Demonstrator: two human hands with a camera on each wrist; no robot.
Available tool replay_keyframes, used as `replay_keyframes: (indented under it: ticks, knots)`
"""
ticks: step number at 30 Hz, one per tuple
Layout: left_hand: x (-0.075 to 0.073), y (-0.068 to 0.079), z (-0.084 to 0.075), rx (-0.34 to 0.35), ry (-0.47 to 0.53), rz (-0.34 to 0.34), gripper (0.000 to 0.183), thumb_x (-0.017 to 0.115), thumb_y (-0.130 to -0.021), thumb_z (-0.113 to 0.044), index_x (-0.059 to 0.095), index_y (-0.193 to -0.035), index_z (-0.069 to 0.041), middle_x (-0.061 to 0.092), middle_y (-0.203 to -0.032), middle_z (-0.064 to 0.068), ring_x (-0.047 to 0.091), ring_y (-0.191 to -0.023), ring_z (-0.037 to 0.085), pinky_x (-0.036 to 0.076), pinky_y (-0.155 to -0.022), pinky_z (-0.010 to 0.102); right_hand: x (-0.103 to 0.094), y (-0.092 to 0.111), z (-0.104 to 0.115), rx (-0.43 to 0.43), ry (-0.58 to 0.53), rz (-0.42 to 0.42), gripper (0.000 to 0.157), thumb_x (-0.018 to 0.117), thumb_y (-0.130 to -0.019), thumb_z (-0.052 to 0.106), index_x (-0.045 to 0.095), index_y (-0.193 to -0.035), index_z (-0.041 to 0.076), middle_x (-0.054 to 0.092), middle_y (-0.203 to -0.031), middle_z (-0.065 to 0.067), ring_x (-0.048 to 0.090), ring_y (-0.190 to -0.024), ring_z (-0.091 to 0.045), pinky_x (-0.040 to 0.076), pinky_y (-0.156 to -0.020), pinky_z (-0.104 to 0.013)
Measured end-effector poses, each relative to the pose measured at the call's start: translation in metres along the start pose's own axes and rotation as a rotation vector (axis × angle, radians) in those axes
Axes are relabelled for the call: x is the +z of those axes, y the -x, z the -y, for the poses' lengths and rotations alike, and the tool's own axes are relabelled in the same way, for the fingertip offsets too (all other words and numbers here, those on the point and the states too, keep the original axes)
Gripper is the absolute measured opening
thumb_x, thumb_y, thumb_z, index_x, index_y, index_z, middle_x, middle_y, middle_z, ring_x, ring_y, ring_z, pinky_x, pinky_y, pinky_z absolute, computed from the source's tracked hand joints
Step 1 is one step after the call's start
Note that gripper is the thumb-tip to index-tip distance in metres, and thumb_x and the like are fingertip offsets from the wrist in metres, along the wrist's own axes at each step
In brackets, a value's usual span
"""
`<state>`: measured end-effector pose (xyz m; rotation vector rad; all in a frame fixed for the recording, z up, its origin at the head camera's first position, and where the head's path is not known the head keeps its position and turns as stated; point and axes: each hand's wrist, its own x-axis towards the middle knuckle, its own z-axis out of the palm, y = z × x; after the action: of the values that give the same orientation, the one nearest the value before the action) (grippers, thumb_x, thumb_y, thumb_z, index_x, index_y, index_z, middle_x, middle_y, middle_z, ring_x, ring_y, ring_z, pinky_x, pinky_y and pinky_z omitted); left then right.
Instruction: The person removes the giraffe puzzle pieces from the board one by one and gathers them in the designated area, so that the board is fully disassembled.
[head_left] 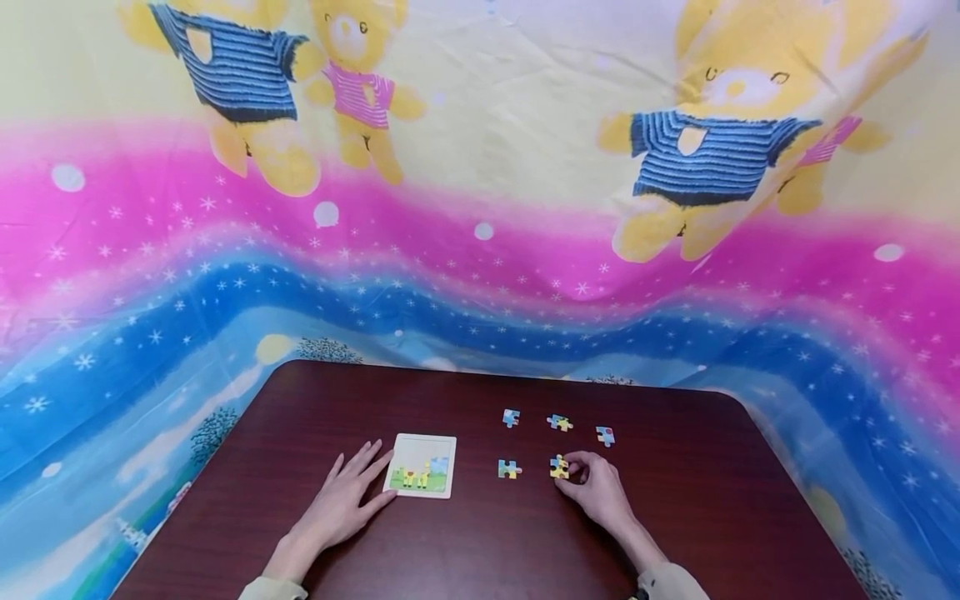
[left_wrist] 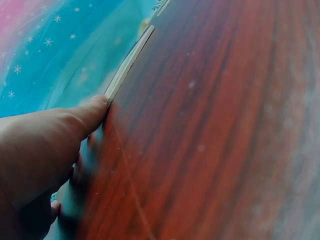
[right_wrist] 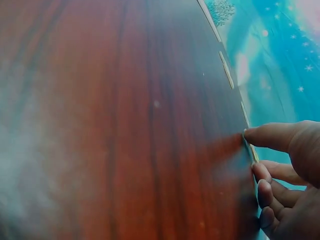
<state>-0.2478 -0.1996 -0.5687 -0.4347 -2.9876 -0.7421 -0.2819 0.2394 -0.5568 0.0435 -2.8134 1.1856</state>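
Note:
A square puzzle board (head_left: 418,448) lies on the table, white in its upper part, with a picture of yellow animals on grass along the bottom. My left hand (head_left: 341,502) rests beside it with spread, straight fingers; in the left wrist view the thumb touches the edge of the board (left_wrist: 128,65). Between thumb and forefinger, my right hand (head_left: 602,492) pinches a yellow puzzle piece (head_left: 558,467) by its right side, at the table surface. In the right wrist view that right hand (right_wrist: 285,170) shows its other fingers curled under.
Left of the pinched piece lies a green and blue piece (head_left: 508,470). Behind them sit three more pieces: a blue one (head_left: 511,417), a blue and yellow one (head_left: 560,423) and a blue and red one (head_left: 605,435). A patterned cloth (head_left: 480,275) hangs behind the dark table (head_left: 450,550).

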Motion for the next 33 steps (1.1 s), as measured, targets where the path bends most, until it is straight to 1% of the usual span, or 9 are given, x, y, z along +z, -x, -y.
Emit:
replay_keyframes:
  ticks: [4, 7, 10, 14, 17, 23, 28, 31, 33]
  knots:
    - [0.0, 0.0, 0.0, 0.004, -0.002, -0.003, 0.07, 0.066, -0.108, -0.051, 0.051, -0.166, -0.015, 0.042, -0.176, 0.018, 0.034, -0.167, 0.042, 0.022, -0.132, 0.076, 0.0, 0.003, 0.0, -0.03, 0.01, -0.009, 0.039, 0.092, -0.088, 0.008, 0.077, -0.123, 0.001, 0.067, -0.099, -0.005, 0.05, -0.081, -0.013, 0.043, -0.07, -0.024]
    - [0.0, 0.0, 0.0, 0.006, -0.005, -0.005, 0.07, 0.066, -0.108, -0.051, 0.051, -0.166, -0.015, 0.042, -0.176, 0.018, 0.035, -0.167, 0.042, 0.022, -0.132, 0.076, 0.001, 0.005, 0.006, -0.065, 0.007, -0.019, 0.043, 0.092, -0.089, 0.008, 0.075, -0.128, 0.002, 0.064, -0.102, -0.007, 0.05, -0.082, -0.014, 0.044, -0.071, -0.024]
    - [0.0, 0.0, 0.001, 0.006, -0.004, -0.009, 0.07, 0.066, -0.108, -0.051, 0.052, -0.166, -0.015, 0.043, -0.176, 0.018, 0.035, -0.167, 0.042, 0.022, -0.132, 0.075, 0.006, 0.005, 0.018, -0.102, -0.037, -0.001, 0.042, 0.091, -0.089, 0.008, 0.075, -0.127, 0.004, 0.064, -0.101, -0.008, 0.052, -0.082, -0.015, 0.045, -0.072, -0.024]
    - [0.001, 0.0, 0.001, 0.005, 0.001, -0.017, 0.07, 0.067, -0.107, -0.05, 0.052, -0.165, -0.015, 0.043, -0.175, 0.018, 0.036, -0.166, 0.042, 0.023, -0.132, 0.075, 0.016, 0.004, 0.039, -0.171, -0.124, 0.059, 0.039, 0.091, -0.089, 0.005, 0.075, -0.125, 0.003, 0.067, -0.097, -0.007, 0.056, -0.079, -0.014, 0.048, -0.071, -0.023]
    - [0.003, -0.001, -0.001, 0.002, 0.002, -0.019, 0.069, 0.068, -0.107, -0.049, 0.053, -0.165, -0.014, 0.044, -0.175, 0.018, 0.036, -0.166, 0.042, 0.023, -0.132, 0.075, 0.026, 0.003, 0.054, -0.208, -0.163, 0.1, 0.04, 0.089, -0.09, 0.005, 0.074, -0.126, 0.002, 0.069, -0.097, -0.009, 0.057, -0.077, -0.011, 0.049, -0.071, -0.022]
    - [0.005, -0.003, -0.002, 0.006, 0.014, 0.004, 0.07, 0.067, -0.108, -0.051, 0.051, -0.166, -0.015, 0.042, -0.176, 0.018, 0.034, -0.167, 0.042, 0.021, -0.132, 0.075, 0.052, 0.003, 0.081, -0.266, -0.155, 0.158, 0.04, 0.088, -0.092, 0.007, 0.072, -0.128, -0.002, 0.069, -0.097, -0.01, 0.053, -0.074, -0.006, 0.047, -0.069, -0.02]
    - [0.002, 0.0, -0.001, -0.008, 0.0, -0.001, 0.071, 0.067, -0.107, -0.052, 0.052, -0.166, -0.015, 0.042, -0.176, 0.018, 0.034, -0.167, 0.041, 0.022, -0.132, 0.075, 0.077, 0.0, 0.1, -0.329, -0.161, 0.185, 0.041, 0.089, -0.091, 0.007, 0.072, -0.126, -0.004, 0.07, -0.096, -0.011, 0.055, -0.074, -0.009, 0.046, -0.067, -0.019]
    - [0.002, 0.0, -0.001, -0.007, -0.006, -0.002, 0.07, 0.067, -0.108, -0.051, 0.052, -0.166, -0.014, 0.042, -0.176, 0.018, 0.035, -0.167, 0.041, 0.022, -0.132, 0.075, 0.093, -0.004, 0.107, -0.356, -0.169, 0.199, 0.04, 0.089, -0.09, 0.007, 0.072, -0.124, -0.006, 0.07, -0.096, -0.012, 0.057, -0.074, -0.012, 0.047, -0.067, -0.019]
    - [0.002, -0.001, -0.001, -0.006, -0.007, -0.004, 0.07, 0.067, -0.108, -0.051, 0.052, -0.165, -0.014, 0.043, -0.176, 0.018, 0.035, -0.167, 0.041, 0.022, -0.132, 0.075, 0.104, -0.008, 0.108, -0.384, -0.174, 0.207, 0.04, 0.089, -0.09, 0.008, 0.072, -0.122, -0.007, 0.069, -0.096, -0.012, 0.057, -0.073, -0.011, 0.049, -0.067, -0.02]
